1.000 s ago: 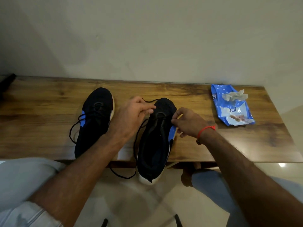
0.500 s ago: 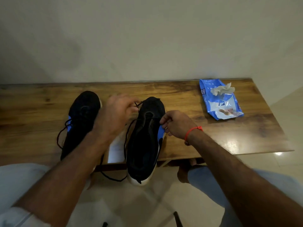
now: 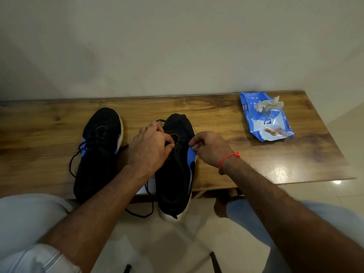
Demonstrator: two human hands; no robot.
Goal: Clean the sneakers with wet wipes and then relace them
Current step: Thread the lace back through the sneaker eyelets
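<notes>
Two black sneakers with blue side panels lie toe-away on the wooden table (image 3: pixel 246 162). The left sneaker (image 3: pixel 98 152) is laced, its lace ends trailing left. The right sneaker (image 3: pixel 175 174) overhangs the near table edge, heel toward me. My left hand (image 3: pixel 151 148) pinches the black lace (image 3: pixel 145 205) at the right sneaker's eyelet area; the lace's loose part hangs below the table. My right hand (image 3: pixel 210 147), with a red thread at the wrist, pinches the right sneaker's blue side edge.
A blue wet-wipe pack (image 3: pixel 266 119) with a crumpled wipe (image 3: pixel 267 106) sticking out lies at the table's back right. A wall stands right behind the table. My knees in light trousers sit below the near edge, above a tiled floor.
My left hand has drawn back from the toe end toward the middle of the right sneaker, still pinching the lace. My right hand keeps its hold. The camera view shifted slightly.
</notes>
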